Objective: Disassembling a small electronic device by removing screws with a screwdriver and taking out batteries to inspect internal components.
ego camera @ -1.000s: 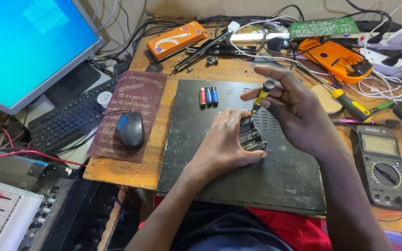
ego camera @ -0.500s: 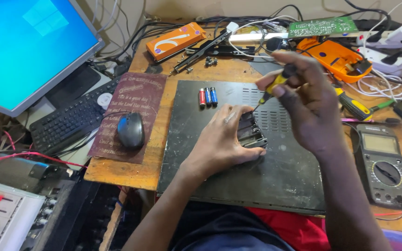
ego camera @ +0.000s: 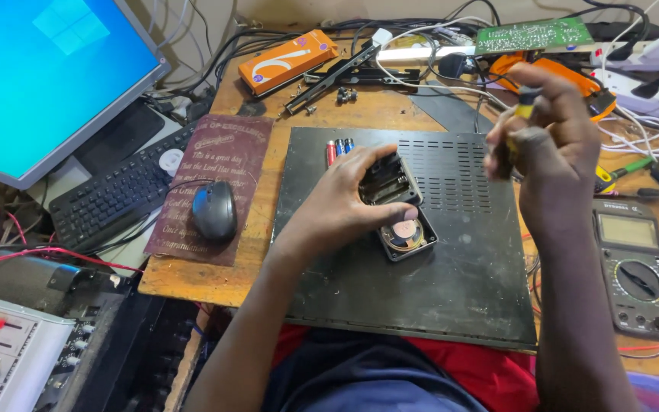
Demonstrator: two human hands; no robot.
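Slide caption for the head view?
Left hand steadies a small opened device on a black metal panel; right hand holds a screwdriver raised.

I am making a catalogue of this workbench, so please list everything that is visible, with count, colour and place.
small opened device: 1, black with round speaker, on the metal cover, under the left hand
metal cover: 1, black, vented, centre of desk
small batteries: 3, red and blue, top left of the cover
screwdriver: 1, yellow and black handle, in the right hand
mouse: 1, dark grey, on the maroon pad
keyboard: 1, black, left
monitor: 1, blue screen, upper left
multimeter: 1, dark, right edge
orange box: 1, back of desk
circuit board: 1, green, back right
left hand: 1, on the device
right hand: 1, raised over the cover
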